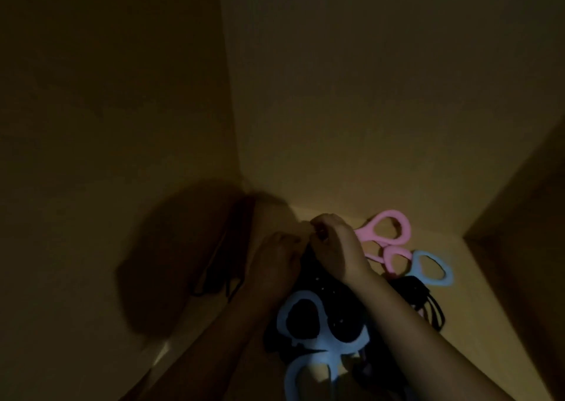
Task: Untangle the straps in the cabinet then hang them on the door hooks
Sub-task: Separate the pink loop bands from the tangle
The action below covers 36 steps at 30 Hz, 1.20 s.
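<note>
Grip: right hand (336, 247) and left hand (275, 260) meet knuckle to knuckle at frame centre. Their fingers are curled tight and pinch the top of the black straps (321, 289). The dim light hides which strand each one has.
Nearest: blue loop handles (333, 347) lie at lower centre on the black bundle, between the two forearms.
Tangle: the black straps are heaped on the cabinet floor (477, 309), under and just beyond the wrists.
Handling: I'd judge the webbing soft, light and limp, and quick to snag. The loops look rubbery, so they seem the easiest hold for lifting, while the knots want fingertip picking.
Right of the hands: pink loop handles (388, 235), with a pale blue loop (431, 267) just beside them.
Left of the hands: dark cords (220, 272) slump against the side wall.
Farthest: the back wall (367, 94) is in shadow and fills the upper frame. No door hooks are in view.
</note>
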Motion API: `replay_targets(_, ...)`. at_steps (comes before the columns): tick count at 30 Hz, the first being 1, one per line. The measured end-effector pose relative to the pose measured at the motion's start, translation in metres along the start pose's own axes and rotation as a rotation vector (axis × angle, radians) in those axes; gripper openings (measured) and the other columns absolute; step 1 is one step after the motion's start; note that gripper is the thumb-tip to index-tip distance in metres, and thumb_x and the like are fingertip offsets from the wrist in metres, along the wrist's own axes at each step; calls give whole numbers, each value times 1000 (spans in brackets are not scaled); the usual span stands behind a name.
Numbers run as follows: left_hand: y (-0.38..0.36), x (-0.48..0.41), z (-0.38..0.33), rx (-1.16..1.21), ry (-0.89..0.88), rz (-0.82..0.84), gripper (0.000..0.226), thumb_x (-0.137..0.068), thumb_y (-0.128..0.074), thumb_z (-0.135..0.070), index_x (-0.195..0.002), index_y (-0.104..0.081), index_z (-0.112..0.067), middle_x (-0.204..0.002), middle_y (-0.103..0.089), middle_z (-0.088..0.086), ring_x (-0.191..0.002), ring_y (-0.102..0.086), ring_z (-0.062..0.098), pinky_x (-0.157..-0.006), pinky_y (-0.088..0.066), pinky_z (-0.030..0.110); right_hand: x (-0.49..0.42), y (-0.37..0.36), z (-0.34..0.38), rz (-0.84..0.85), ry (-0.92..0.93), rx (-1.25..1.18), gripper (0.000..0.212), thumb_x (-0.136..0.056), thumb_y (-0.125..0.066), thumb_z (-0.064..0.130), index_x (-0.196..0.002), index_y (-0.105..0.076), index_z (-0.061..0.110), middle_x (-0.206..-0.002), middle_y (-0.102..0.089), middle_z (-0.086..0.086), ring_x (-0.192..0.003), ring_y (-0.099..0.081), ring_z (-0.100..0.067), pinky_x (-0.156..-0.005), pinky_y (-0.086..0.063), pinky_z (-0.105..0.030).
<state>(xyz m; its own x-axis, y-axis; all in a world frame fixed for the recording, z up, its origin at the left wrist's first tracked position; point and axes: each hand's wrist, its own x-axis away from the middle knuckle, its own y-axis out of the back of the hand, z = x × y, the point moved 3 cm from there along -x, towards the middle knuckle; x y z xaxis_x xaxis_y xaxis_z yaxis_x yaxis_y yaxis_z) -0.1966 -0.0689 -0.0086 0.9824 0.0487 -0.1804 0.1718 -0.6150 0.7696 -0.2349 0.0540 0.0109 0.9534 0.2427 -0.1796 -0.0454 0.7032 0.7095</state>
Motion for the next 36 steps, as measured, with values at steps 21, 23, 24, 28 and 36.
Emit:
replay_targets(21, -31, 38, -92, 112, -246, 185, 28, -91, -49, -9, -116, -59, -2, -118, -60, 16, -109, -55, 29, -86, -38, 24, 85, 118, -21, -542, -164, -356, 22, -95, -40, 17, -73, -41, 17, -80, -46, -6, -73, -42, -18, -58, -32, -25)
replay_targets(23, -39, 37, -102, 165, -287, 164, 23, -88, -52, -5, -108, -62, 0, -110, -62, 20, -101, -57, 33, -80, -39, 25, 99, 128, -22, -559, -199, -393, 21, -95, -39, 19, -75, -44, 18, -76, -47, -3, -70, -44, -18, -57, -33, -29)
replay_targets(24, -42, 38, -106, 190, -288, 166, 22, -87, -53, -4, -106, -63, 1, -109, -62, 22, -99, -58, 35, -79, -39, 25, 107, 133, -23, -573, -203, -399, 19, -95, -39, 19, -77, -45, 17, -76, -48, -2, -71, -46, -18, -58, -34, -30)
replay_targets(28, -60, 44, -118, 177, -324, 209, 29, -86, -48, -14, -105, -63, 3, -106, -62, 23, -95, -58, 35, -74, -34, 17, 137, 155, -27, -679, -193, -440, 17, -97, -38, 21, -83, -47, 20, -78, -51, 3, -76, -51, -18, -65, -41, -32)
replay_targets(36, -97, 46, -125, -155, -345, 575, 82, -81, -57, -56, -147, -15, -29, -158, -13, 2, -144, -13, 26, -117, -17, 40, 173, 163, -41, -719, -230, -421, 20, -98, -37, 22, -91, -50, 8, -75, -48, 3, -68, -46, -10, -59, -35, -24)
